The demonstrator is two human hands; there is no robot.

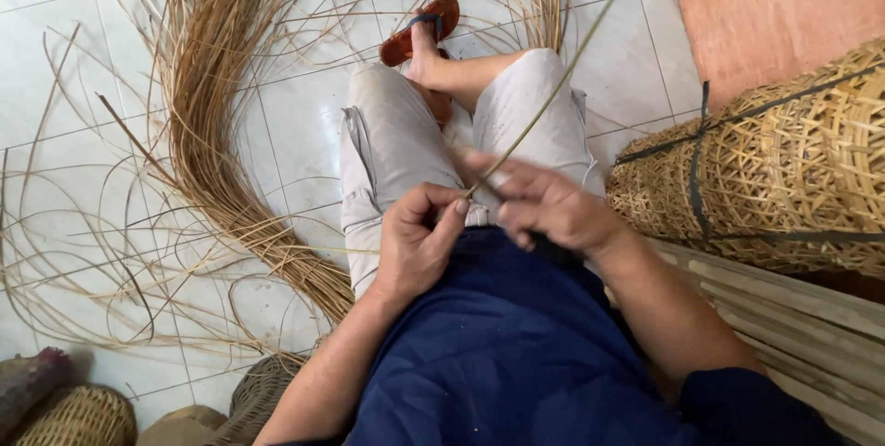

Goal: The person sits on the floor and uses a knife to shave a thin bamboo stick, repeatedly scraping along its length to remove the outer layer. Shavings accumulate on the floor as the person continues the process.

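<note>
Left hand (417, 241) pinching a thin rattan strip (544, 105), right hand (544, 206) fingers closed on it too (over the lap) — woven baskets (784, 179) beside

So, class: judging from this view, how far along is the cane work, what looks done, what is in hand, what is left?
Done: woven baskets lie stacked and strapped at the right. In hand: one thin strip pinched between the left hand and right hand over the lap, its free end running up and away. Left: a big bundle of loose strips lies fanned across the tiled floor, unused.

Left hand (417, 241) fisted, right hand (544, 206) pinching, both meeting over lap.
</note>
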